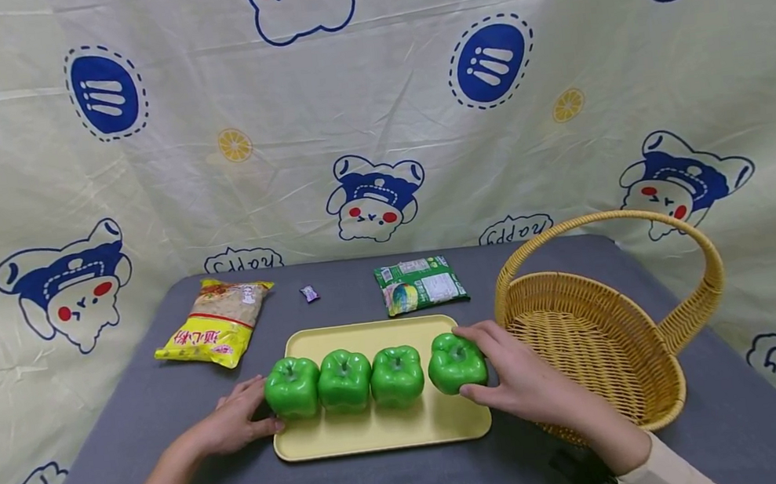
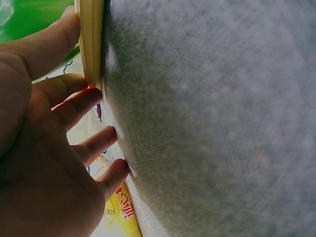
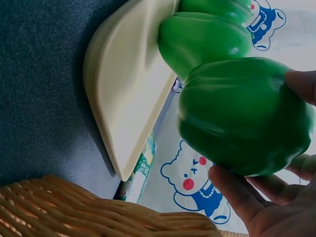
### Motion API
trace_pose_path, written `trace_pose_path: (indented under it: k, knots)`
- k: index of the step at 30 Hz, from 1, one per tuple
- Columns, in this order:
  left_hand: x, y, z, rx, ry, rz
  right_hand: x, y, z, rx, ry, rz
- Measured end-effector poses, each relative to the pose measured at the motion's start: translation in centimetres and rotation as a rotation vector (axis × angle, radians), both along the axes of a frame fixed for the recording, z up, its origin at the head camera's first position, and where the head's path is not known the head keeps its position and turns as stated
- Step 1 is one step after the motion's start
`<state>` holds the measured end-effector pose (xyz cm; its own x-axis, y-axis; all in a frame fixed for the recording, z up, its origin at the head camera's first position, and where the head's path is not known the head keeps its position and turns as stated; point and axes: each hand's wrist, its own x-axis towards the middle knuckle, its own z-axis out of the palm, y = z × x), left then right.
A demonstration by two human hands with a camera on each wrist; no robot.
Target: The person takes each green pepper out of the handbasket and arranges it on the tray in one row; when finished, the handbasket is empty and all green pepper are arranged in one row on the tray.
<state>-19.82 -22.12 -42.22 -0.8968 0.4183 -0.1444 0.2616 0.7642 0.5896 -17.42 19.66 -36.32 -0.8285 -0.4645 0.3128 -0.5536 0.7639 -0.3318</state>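
In the head view, a pale yellow tray (image 1: pixel 387 435) bears a row of three green bell peppers (image 1: pixel 344 381). My right hand (image 1: pixel 526 373) grips another green bell pepper (image 1: pixel 456 362) over the tray's right end, thumb and fingers on opposite sides. In the right wrist view this bell pepper (image 3: pixel 242 116) seems raised a little off the tray (image 3: pixel 123 94). At the tray's left edge rests my left hand (image 1: pixel 236 419), beside the leftmost pepper. Its thumb and nearest fingertips touch the tray's side (image 2: pixel 90 44) in the left wrist view, and the other fingers spread loosely on the cloth.
A wicker basket (image 1: pixel 667 402) with a tall handle stands right of the tray, beneath my right forearm. Behind the tray lie a yellow snack bag (image 1: pixel 215 327), a small purple packet (image 1: pixel 310 293) and a green packet (image 1: pixel 421 284). A printed curtain (image 1: pixel 405 130) hangs behind the grey table.
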Motion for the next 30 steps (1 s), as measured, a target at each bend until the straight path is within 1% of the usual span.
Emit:
trace_pose_path:
  k: [10, 15, 21, 30]
  knots:
    - [-0.1, 0.0, 0.0, -0.006, 0.003, 0.0, -0.9, -0.6, -1.0, 0.017, -0.043, -0.022]
    - [-0.1, 0.0, 0.0, -0.01, 0.004, 0.0, -1.3, -0.5, -1.2, 0.037, -0.044, -0.024]
    - [-0.1, -0.1, -0.1, -0.006, 0.021, -0.007, -1.7, -0.3, -1.4, 0.072, -0.05, -0.033]
    - [-0.1, -0.2, -0.2, -0.001, -0.002, -0.005, -2.1, -0.2, -1.8, 0.068, -0.091, -0.041]
